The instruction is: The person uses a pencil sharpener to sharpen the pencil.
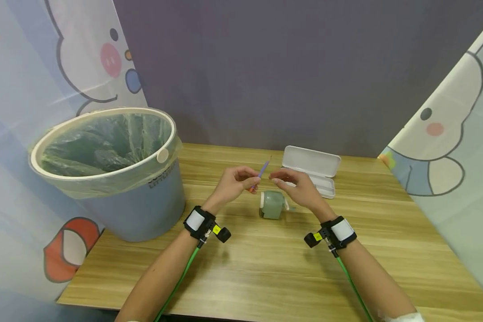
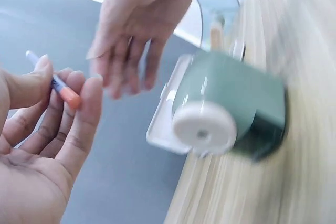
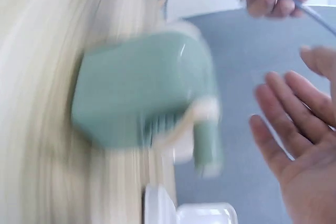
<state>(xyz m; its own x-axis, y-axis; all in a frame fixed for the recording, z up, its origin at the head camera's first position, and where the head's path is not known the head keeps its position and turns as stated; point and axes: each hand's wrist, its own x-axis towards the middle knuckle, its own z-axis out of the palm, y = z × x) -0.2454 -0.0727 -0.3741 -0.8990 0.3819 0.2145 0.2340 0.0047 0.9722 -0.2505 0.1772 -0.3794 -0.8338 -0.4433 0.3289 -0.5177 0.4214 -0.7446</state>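
Note:
My left hand (image 1: 238, 184) pinches a slim purple-blue pencil (image 1: 263, 168) between thumb and fingers, its thin tip slanting up and away. In the left wrist view the pencil (image 2: 56, 83) shows an orange end by the fingertips. My right hand (image 1: 294, 183) is raised just right of the pencil; in the right wrist view its fingers (image 3: 294, 121) are spread slightly and hold nothing. Below and between both hands stands a green hand-crank pencil sharpener (image 1: 272, 205). Its white round front (image 2: 205, 127) faces left, its crank handle (image 3: 207, 145) right.
Behind my right hand lies a white pencil case (image 1: 311, 161) with its lid raised. A large blue trash bin (image 1: 141, 214) lined with a clear bag stands on the left of the wooden table (image 1: 249, 281). A grey panel (image 1: 265, 80) rises along the table's back edge.

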